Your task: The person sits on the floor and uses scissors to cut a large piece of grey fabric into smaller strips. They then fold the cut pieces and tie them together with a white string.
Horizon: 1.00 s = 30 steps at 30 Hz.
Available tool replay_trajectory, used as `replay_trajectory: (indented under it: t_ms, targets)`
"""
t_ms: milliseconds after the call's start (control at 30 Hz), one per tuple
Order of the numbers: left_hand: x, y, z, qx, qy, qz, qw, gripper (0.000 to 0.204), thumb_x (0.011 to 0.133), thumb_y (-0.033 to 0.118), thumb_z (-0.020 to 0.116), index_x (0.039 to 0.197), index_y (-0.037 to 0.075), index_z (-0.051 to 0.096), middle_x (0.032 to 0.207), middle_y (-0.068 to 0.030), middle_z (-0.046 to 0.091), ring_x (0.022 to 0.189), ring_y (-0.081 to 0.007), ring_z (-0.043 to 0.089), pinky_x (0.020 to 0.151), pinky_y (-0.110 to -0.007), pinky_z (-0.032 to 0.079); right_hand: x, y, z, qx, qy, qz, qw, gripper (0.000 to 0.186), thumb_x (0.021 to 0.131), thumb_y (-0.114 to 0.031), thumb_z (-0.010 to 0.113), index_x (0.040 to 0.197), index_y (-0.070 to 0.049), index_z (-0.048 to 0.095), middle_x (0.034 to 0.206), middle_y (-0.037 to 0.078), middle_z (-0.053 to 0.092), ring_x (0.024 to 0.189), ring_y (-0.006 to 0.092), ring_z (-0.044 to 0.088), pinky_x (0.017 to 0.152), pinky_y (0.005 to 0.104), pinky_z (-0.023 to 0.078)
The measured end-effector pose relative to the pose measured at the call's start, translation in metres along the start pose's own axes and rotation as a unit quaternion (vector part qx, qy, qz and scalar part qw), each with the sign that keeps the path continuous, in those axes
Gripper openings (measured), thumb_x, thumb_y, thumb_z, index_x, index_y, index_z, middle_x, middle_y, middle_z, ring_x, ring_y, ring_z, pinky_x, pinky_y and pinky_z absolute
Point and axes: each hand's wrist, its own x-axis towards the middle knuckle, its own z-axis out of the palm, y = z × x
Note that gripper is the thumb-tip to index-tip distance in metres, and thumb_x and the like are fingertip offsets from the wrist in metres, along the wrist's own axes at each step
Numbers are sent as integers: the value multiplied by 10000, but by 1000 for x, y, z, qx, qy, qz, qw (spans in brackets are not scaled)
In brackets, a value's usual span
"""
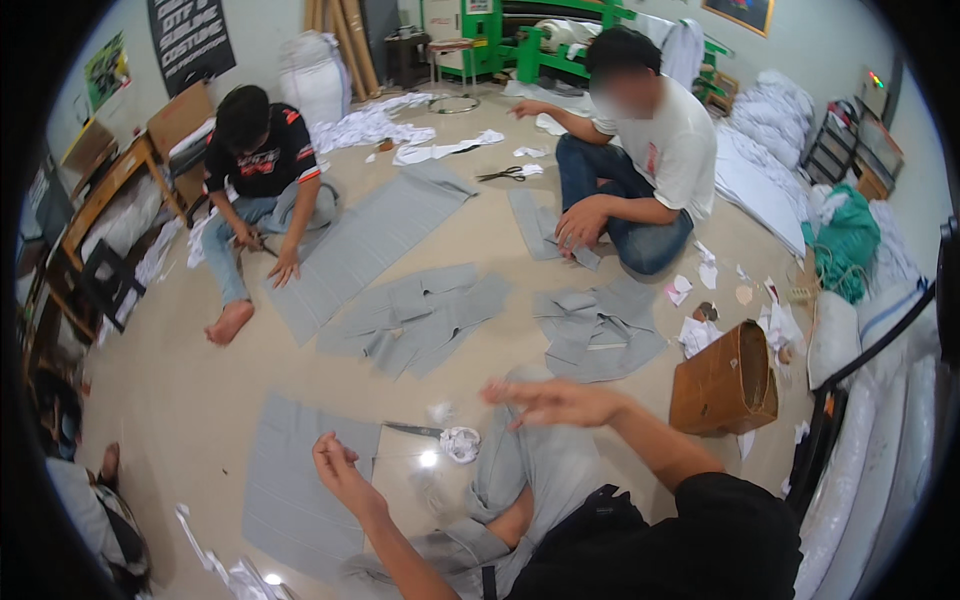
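Observation:
My left hand (348, 478) is raised above a flat grey fabric panel (290, 490), its fingers loosely curled and slightly apart, with nothing visible in them. My right hand (555, 403) is held out over my grey-trousered lap, fingers stretched and somewhat blurred by motion, holding nothing. Between the two hands, on the floor, lies a pair of scissors (412, 430) with white-wrapped handles (460, 444). Ahead of me are crumpled grey cut pieces (410, 315) and a second loose heap of grey cloth (600, 330).
A person in black (262, 150) works on a long grey panel (375, 240) at far left. Another person in white (665, 150) sits at far right, by black-handled scissors (505, 174). A brown box (725, 380) stands right, near scraps. Green machinery (540, 45) is behind.

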Motion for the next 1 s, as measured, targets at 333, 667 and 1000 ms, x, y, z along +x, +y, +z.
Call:
replay_trajectory:
  t_ms: [333, 667, 1000]
  targets:
    - [-104, 4, 115, 322, -145, 212, 911, 232, 866, 90, 731, 1088, 26, 713, 1173, -133, 589, 1079, -308, 576, 952, -423, 451, 19, 52, 76, 259, 136, 94, 952, 661, 1092, -385, 471, 1591, -4, 265, 1605, 101, 368, 1457, 198, 370, 1148, 383, 396]
    - [-119, -38, 92, 427, -191, 171, 867, 181, 849, 111, 722, 1016, 49, 752, 1193, -127, 610, 1145, -317, 553, 957, -452, 404, 6, 106, 83, 179, 143, 84, 970, 728, 1076, -344, 531, 1606, 16, 186, 1662, 144, 252, 1476, 207, 341, 1179, 321, 314]
    - [-124, -41, 100, 503, -216, 171, 819, 210, 813, 108, 730, 1001, 15, 738, 1208, -115, 614, 1132, -320, 563, 925, -453, 416, 5, 129, 75, 200, 104, 126, 966, 694, 1078, -312, 534, 1547, 118, 255, 1384, 128, 543, 1305, 191, 493, 1094, 305, 388]
